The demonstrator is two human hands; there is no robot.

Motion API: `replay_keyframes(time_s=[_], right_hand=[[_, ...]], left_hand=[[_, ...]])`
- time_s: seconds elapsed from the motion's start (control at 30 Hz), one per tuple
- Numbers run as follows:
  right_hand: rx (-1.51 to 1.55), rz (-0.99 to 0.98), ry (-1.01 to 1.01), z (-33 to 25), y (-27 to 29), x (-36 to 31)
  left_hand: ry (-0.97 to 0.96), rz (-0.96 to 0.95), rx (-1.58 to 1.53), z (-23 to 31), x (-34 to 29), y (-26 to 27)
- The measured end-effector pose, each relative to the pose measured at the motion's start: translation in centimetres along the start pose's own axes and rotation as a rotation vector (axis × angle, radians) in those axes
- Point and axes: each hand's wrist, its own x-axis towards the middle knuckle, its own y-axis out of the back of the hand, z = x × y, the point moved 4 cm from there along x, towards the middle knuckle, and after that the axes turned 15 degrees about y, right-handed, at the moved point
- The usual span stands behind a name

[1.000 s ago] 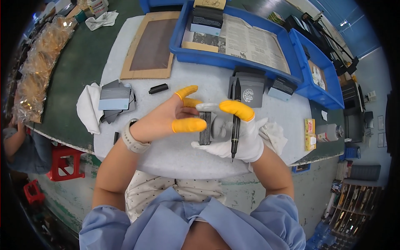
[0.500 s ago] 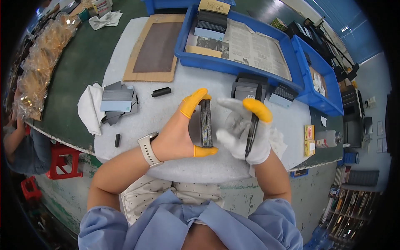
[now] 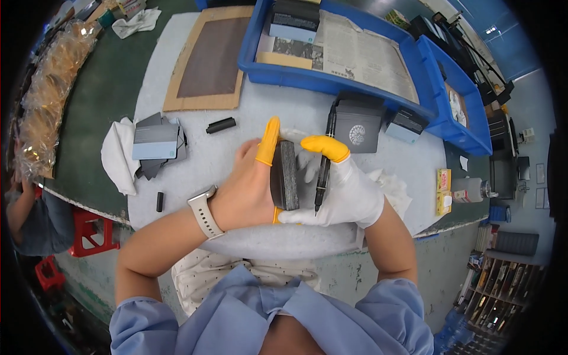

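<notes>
My left hand [image 3: 242, 189], bare apart from yellow finger cots, grips a thick stack of dark cards [image 3: 289, 176] on edge. From the right, my right hand [image 3: 354, 194], in a white glove with a yellow cot on one digit, meets the same stack. It also holds a black marker pen [image 3: 323, 177], tip downward, and its lower fingers reach under the stack's near end. Beyond my right hand lies a pile of grey cards [image 3: 362, 118] with a pale round emblem. A packed block of black cards with a light-blue band [image 3: 407, 123] stands beside it.
Left of my hands, loose grey and blue cards [image 3: 155, 142] rest beside a white cloth [image 3: 118, 157]. A black cylinder [image 3: 220, 125] and small black cap [image 3: 160, 202] lie nearby. Behind are a cardboard-framed board [image 3: 171, 89] and a newspaper-lined blue tray [image 3: 331, 87].
My right hand has moved left with the marker pen and now touches the card stack, where before it was apart. The stack is slightly turned. My view has shifted a little.
</notes>
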Motion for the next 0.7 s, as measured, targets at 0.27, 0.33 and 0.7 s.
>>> replay_keyframes(time_s=[0.27,0.33,0.7], right_hand=[[0.174,0.015,-0.006,1.3,-1.4,-0.3],[0.181,0.024,-0.044,1.4,-1.9,-0.6],[0.153,0.029,0.025,1.7,-1.4,-0.4]], left_hand=[[0.033,0.021,0.315,0.1,0.7,0.9],[0.036,0.006,0.293,-0.1,0.7,1.1],[0.048,0.009,0.236,-1.0,0.6,1.0]])
